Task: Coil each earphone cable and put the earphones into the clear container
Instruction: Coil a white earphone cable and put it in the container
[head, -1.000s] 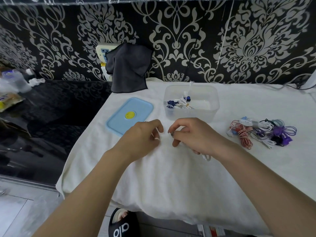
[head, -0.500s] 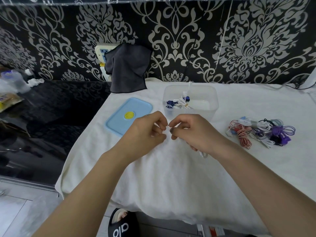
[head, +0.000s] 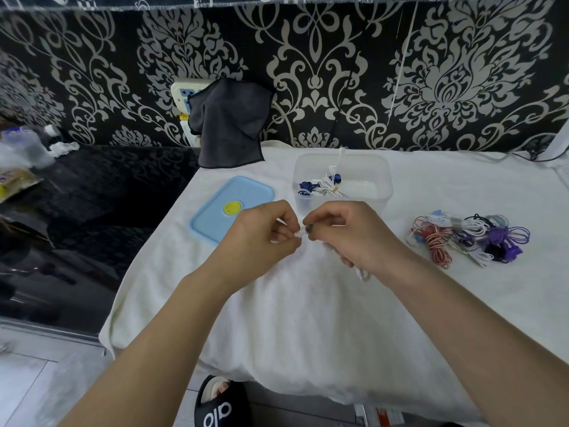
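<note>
Work surface: a table draped in a white cloth is standing against a wall of black wallpaper with a silver damask pattern. A dark grey cloth is hanging over a wall socket, its lower edge reaching the table's far side. A glossy black counter is adjoining on the left, carrying blurred clutter that cannot be identified. A black slipper is showing on the tiled floor below the table edge.

Containers: 1 clear container is sitting open toward the back of the table, holding coiled earphones in blue and white. Its light blue lid with a yellow centre is lying flat just beside it on the left. A pile of loose earphones in red, white, purple and black is lying well to the right.

Hands: the left hand and right hand are meeting fingertip to fingertip in front of the container. Both are pinching a white earphone cable with curled fingers closed on it.

Obscured: most of that cable is hidden by the right hand; only a small loop is showing beneath the wrist. The number of sets in the pile cannot be counted.
</note>
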